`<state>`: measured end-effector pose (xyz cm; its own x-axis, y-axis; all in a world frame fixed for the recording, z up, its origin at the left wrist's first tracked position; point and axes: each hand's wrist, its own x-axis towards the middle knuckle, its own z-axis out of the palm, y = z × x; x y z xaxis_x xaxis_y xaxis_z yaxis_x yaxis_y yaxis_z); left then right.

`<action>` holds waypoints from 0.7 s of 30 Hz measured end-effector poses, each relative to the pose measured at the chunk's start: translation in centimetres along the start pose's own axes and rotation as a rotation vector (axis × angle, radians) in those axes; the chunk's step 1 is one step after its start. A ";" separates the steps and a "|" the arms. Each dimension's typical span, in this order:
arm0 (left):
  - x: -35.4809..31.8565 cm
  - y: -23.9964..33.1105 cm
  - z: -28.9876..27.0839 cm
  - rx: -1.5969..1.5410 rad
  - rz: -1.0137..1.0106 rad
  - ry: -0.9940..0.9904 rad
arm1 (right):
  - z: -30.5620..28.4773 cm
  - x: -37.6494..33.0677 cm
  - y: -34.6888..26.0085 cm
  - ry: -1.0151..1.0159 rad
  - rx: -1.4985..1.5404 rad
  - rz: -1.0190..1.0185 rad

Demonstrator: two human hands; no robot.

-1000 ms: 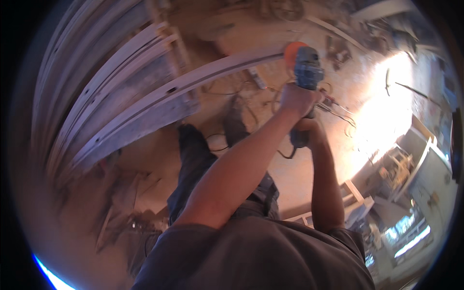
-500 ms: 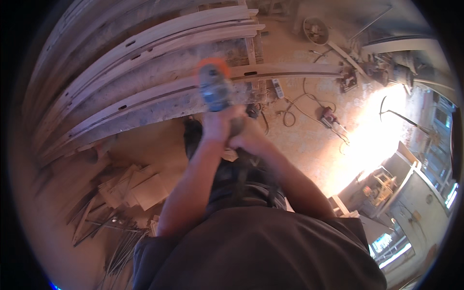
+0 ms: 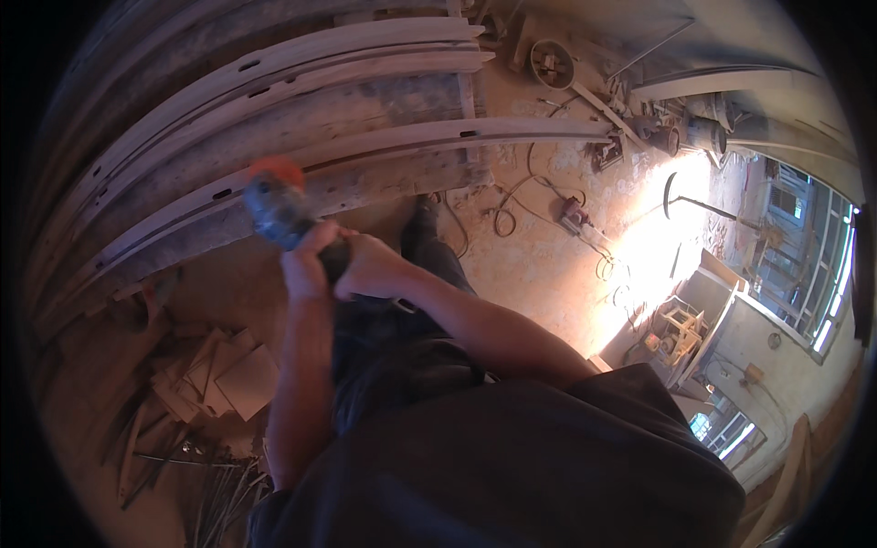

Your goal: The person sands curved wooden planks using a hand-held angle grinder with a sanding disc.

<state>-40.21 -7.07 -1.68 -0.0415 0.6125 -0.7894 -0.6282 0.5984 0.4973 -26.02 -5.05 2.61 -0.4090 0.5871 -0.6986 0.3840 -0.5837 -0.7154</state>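
Both my hands are wrapped round an angle grinder (image 3: 281, 217), its blue-grey head fitted with an orange disc (image 3: 277, 169). My left hand (image 3: 307, 259) grips the body just behind the head. Closer to me, my right hand (image 3: 370, 266) is closed on the dark rear handle. The disc lies over the nearest long wooden beam (image 3: 384, 143), which has slots cut in it; whether it touches the wood, I cannot tell. The disc's face is blurred.
More slotted beams (image 3: 365, 38) lie along the dusty workbench (image 3: 384, 98). Cut board pieces (image 3: 215, 376) and thin strips (image 3: 215, 498) are piled at lower left. A red power tool (image 3: 575, 215) and cords (image 3: 507, 212) rest on the sunlit floor at right.
Both hands and the grinder have moved left along the nearest beam. The view has shifted with my body, and a leg now shows right of my hands.
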 end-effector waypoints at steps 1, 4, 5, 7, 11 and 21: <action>-0.1 -1.7 1.8 0.054 -0.017 -0.001 | -1.6 -1.3 1.4 0.029 0.035 0.052; -1.7 -5.3 9.4 0.252 -0.052 -0.025 | -6.8 -4.9 7.1 0.131 0.136 0.058; -0.4 -9.6 9.6 0.468 0.194 -0.080 | -8.2 -6.1 8.5 0.132 0.199 0.053; 0.3 -14.0 13.1 0.589 0.294 -0.167 | -12.0 -9.4 10.5 0.181 0.343 0.142; -1.4 -16.9 24.4 0.601 -0.028 -0.150 | -18.9 -15.1 12.7 0.324 0.537 0.146; 0.8 -15.2 24.1 0.571 -0.049 -0.119 | -17.5 -12.6 11.6 0.350 0.634 0.055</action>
<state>-11.95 -3.25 -1.23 0.0852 0.6110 -0.7871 -0.1073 0.7910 0.6024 -1.89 -9.40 2.85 -0.0735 0.6307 -0.7725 -0.2009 -0.7681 -0.6080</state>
